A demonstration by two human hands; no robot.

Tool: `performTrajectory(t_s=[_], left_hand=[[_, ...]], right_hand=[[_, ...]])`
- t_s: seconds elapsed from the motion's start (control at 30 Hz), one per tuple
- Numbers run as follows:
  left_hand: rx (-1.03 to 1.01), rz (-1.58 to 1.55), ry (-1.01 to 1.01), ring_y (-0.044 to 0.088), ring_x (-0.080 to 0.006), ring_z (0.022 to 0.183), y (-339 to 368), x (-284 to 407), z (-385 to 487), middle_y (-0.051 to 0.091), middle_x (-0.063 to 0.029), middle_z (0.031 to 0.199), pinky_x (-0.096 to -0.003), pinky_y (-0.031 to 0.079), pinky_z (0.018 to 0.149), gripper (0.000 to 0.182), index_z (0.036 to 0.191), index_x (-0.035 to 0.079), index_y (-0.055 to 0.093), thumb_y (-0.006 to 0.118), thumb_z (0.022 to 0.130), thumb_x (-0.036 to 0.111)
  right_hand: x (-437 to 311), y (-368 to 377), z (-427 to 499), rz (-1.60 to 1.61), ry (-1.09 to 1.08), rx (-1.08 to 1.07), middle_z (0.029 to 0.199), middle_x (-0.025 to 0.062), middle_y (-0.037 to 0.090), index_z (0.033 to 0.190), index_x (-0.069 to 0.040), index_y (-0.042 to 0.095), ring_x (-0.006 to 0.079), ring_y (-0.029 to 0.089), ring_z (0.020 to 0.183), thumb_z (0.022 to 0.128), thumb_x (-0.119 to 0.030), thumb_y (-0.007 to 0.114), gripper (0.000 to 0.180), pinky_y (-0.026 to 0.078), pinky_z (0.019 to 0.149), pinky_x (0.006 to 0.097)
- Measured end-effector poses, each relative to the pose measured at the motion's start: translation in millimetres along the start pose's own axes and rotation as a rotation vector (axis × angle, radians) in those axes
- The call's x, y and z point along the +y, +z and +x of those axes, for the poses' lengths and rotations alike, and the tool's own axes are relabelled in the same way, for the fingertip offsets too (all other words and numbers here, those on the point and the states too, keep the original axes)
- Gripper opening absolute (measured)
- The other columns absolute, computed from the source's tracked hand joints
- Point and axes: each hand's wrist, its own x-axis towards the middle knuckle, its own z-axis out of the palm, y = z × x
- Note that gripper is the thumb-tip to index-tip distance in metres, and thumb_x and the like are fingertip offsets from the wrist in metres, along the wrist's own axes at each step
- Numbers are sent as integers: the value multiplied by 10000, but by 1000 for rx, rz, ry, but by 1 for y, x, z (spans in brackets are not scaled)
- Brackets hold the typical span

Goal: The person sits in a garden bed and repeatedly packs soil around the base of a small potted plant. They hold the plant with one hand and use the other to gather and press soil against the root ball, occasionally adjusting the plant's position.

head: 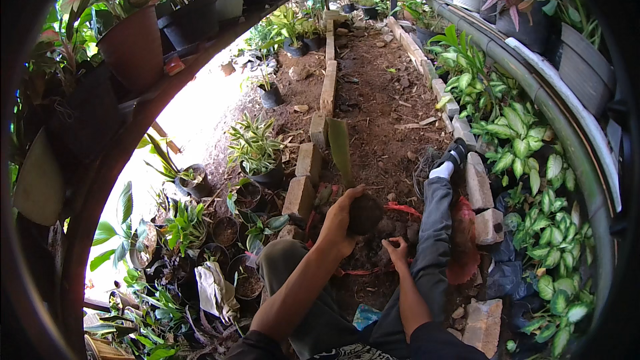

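Note:
My left hand (341, 222) grips a small dark plant pot (365, 214) from its left side. One broad upright green leaf (340, 152) rises above that hand, apparently out of the pot. My right hand (397, 251) is a little lower and to the right, thumb and index finger bent towards each other over dark soil (377, 247); whether a bit of soil is between them cannot be told. A red plastic edge (402, 208) rings this soil between my legs.
Brick rows (327, 89) edge the dirt path ahead. Potted plants (260, 152) crowd the left, and variegated plants (517, 130) the right. My sandalled foot (452, 155) rests by the right bricks. Raised shelves with pots curve along both sides. A red sack (462, 245) lies beside my leg.

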Motion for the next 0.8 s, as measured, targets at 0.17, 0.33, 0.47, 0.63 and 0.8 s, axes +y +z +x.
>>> performTrajectory(t_s=[0.17, 0.33, 0.47, 0.63, 0.8], left_hand=[[-81, -44, -15, 661, -147, 816, -4, -2, 7, 661, -12, 913, -312, 533, 716, 269, 1072, 115, 624, 648, 885, 307], [-79, -7, 5, 683, -229, 900, -8, -4, 9, 662, -50, 961, -387, 554, 821, 271, 1057, 146, 578, 665, 853, 303], [-86, 0, -16, 683, -224, 907, -8, -4, 9, 664, -40, 962, -384, 552, 810, 277, 1058, 154, 585, 673, 844, 306], [-64, -7, -20, 672, -194, 858, -7, -5, 8, 661, -26, 946, -364, 544, 783, 262, 1058, 148, 614, 666, 855, 305], [-59, -20, -28, 652, -150, 814, -8, -4, 10, 656, -1, 908, -327, 526, 742, 247, 1069, 133, 639, 654, 878, 290]], right_hand=[[-14, -3, -7, 66, 64, -219, 949, 88, 662, 934, -49, 685, 211, 618, 913, 751, -385, 804, 400, 467, 862, 391], [-1, 17, -16, 35, 17, -343, 882, 42, 678, 924, -57, 709, 148, 619, 844, 751, -357, 809, 361, 477, 798, 332], [10, 30, -18, -37, -101, -316, 868, 46, 678, 900, -42, 707, 137, 616, 833, 752, -321, 811, 332, 477, 788, 322], [13, 27, -14, -72, -100, -245, 861, 63, 683, 883, -32, 703, 143, 622, 839, 736, -378, 812, 391, 477, 793, 323], [16, 18, -7, -345, 23, 17, 707, 110, 609, 716, 2, 607, 222, 608, 696, 788, -583, 696, 597, 478, 685, 391]])
